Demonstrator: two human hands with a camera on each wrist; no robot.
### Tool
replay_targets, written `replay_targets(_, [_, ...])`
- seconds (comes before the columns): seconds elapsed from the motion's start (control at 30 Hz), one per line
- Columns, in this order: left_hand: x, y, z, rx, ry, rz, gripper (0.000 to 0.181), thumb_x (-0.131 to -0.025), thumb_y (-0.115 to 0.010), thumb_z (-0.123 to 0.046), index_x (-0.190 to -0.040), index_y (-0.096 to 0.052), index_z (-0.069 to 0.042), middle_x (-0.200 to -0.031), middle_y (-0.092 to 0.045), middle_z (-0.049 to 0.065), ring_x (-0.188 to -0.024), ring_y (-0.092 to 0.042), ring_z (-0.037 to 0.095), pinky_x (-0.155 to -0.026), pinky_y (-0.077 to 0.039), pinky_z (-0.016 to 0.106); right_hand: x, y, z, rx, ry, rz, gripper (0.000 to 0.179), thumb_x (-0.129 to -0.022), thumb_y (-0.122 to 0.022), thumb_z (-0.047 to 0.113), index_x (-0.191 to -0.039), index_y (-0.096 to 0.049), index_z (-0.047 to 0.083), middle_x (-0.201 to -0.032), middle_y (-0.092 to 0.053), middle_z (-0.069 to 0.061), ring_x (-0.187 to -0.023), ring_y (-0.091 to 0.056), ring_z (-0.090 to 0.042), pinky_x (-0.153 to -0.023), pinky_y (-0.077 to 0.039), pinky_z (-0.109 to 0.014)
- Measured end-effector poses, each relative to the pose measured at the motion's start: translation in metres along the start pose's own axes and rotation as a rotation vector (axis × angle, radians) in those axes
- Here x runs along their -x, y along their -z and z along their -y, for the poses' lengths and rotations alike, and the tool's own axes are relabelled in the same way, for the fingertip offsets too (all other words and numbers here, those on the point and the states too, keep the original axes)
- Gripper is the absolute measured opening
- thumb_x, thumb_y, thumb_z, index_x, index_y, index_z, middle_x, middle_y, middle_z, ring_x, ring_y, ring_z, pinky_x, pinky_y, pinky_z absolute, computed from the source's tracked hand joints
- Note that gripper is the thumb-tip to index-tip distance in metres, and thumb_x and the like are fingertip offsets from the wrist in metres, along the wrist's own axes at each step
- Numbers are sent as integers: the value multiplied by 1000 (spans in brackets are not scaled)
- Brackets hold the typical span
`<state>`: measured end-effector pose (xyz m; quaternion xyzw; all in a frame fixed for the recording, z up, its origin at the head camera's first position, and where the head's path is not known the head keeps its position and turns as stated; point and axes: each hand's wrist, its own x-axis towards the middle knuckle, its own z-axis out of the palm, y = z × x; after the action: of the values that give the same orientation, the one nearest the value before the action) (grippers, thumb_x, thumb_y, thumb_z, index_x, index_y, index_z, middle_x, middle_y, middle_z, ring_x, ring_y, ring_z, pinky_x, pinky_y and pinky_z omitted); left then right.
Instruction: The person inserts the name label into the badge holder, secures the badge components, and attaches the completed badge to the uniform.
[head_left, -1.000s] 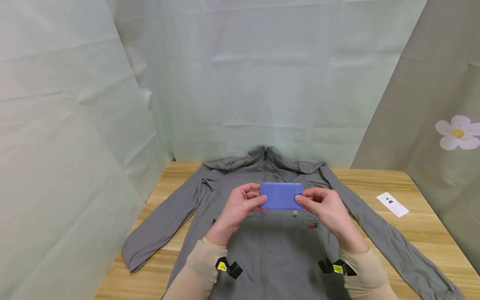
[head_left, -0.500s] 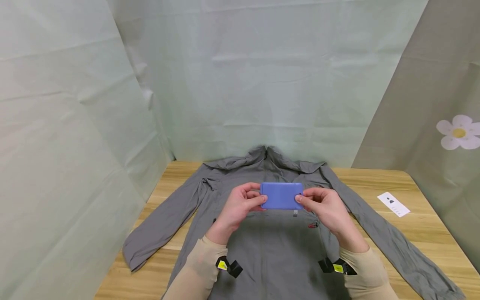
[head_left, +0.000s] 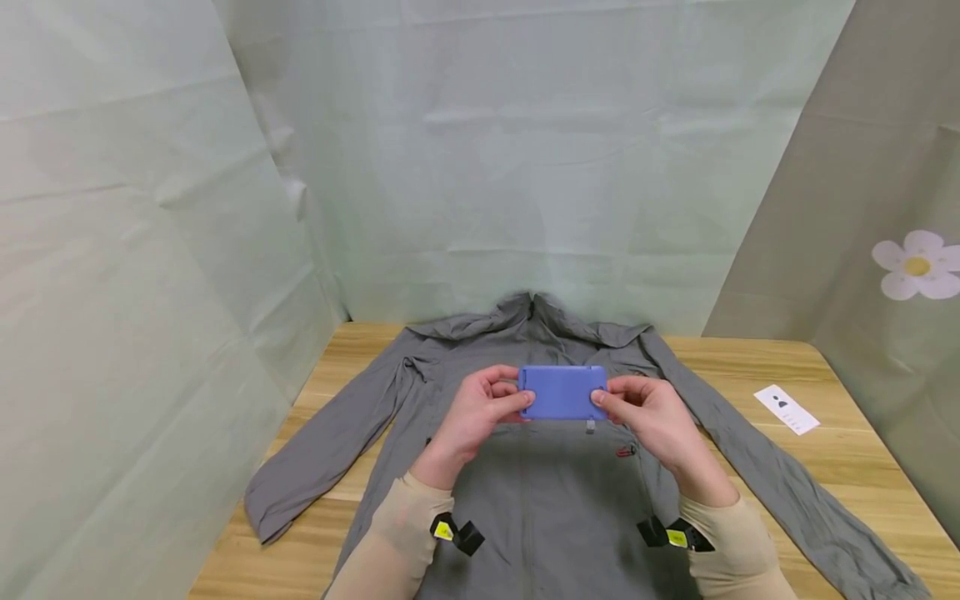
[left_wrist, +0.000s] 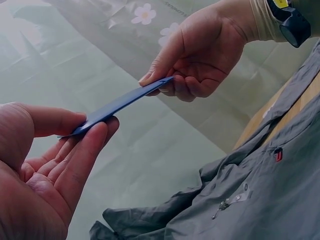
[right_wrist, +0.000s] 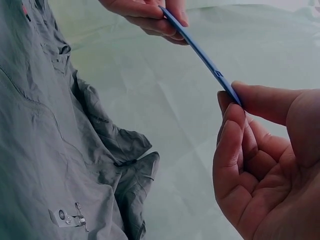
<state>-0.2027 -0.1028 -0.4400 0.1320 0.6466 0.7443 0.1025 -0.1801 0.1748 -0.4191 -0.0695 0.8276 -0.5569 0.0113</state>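
Observation:
A thin blue rectangular card holder (head_left: 562, 392) is held up in the air over a grey jacket (head_left: 540, 508). My left hand (head_left: 480, 412) pinches its left end between thumb and fingers. At the opposite end, my right hand (head_left: 660, 421) pinches it the same way. Both wrist views show the card holder (left_wrist: 120, 104) nearly edge-on, slightly bowed, with a small slot (right_wrist: 218, 73) near the right hand. Beneath the hands the jacket lies spread out, collar away from me, sleeves out to both sides. The fingers behind the holder are partly hidden in the head view.
A white printed card (head_left: 786, 408) lies on the wooden table (head_left: 750, 358), right of the jacket. Pale cloth walls (head_left: 525, 167) rise behind the table and at both sides. A red zip pull (head_left: 626, 451) shows on the jacket front.
The card holder's left edge has shifted very slightly to the left, and its face is tilted a little differently. Both hands keep their hold in nearly the same place.

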Motion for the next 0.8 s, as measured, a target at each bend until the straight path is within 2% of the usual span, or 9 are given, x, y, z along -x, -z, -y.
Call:
replay_targets(0.1, [0, 1, 0, 0, 7, 5, 31, -97, -76, 0, -125, -66, 8, -93, -78, 7, -84, -76, 16, -79, -66, 37, 0, 0, 0, 3, 3, 6, 26, -101, -78, 27, -107, -78, 1, -81, -66, -8, -73, -59, -25, -53, -40, -29])
replay_targets(0.57, [1, 4, -1, 33, 8, 13, 30, -99, -74, 1, -126, -65, 8, -96, -78, 6, -84, -77, 16, -81, -66, 36, 0, 0, -1, -47, 14, 34, 28, -102, -77, 20, -117, -76, -3, -85, -70, -7, -78, -65, -19, -67, -56, -28])
replay_targets(0.8, [1, 5, -3, 39, 5, 10, 29, -99, -73, 1, -126, -65, 9, -96, -78, 6, -83, -77, 16, -80, -66, 36, 0, 0, 0, -65, 0, 35, 31, -101, -78, 23, -118, -75, -4, -85, -70, -10, -77, -65, -19, -66, -56, -28])
